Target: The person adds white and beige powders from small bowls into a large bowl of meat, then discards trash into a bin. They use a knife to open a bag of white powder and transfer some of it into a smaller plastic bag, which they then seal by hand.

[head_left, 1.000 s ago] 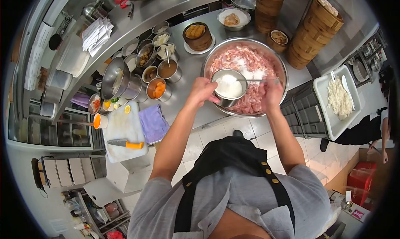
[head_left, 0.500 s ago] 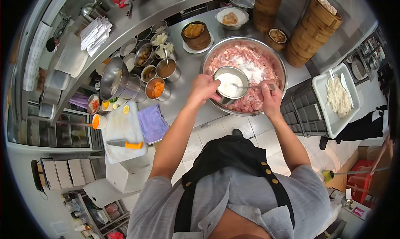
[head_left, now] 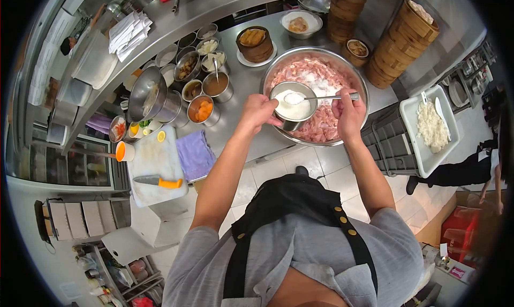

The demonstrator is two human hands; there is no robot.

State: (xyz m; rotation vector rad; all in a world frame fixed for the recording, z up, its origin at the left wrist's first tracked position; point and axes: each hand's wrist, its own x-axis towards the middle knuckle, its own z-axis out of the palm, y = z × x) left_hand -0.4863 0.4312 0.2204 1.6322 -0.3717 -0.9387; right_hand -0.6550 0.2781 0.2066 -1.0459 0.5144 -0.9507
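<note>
My left hand (head_left: pixel 259 113) grips the rim of a small steel container (head_left: pixel 293 124) of white powder (head_left: pixel 292 109). It hangs over the front left of a large steel bowl (head_left: pixel 365 87) of raw pink meat (head_left: pixel 300 70). White powder also lies on top of the meat. In my right hand (head_left: pixel 349 113) is the handle of a metal spoon (head_left: pixel 321 97), closed between the fingers. The spoon's bowl holds a heap of the powder and sits just above the powder in the container.
Left of the bowl stand several steel pots, one with orange pieces (head_left: pixel 203 112). A knife (head_left: pixel 158 182) lies on a white cutting board (head_left: pixel 152 162) beside a purple cloth (head_left: pixel 195 153). Bamboo steamers (head_left: pixel 399 49) rise behind. At right is a white tray (head_left: pixel 425 170); a person stands beyond it.
The spoon has come up out of the powder with a heap on it. My right hand has lifted and turned slightly. The container stays over the bowl in my left hand.
</note>
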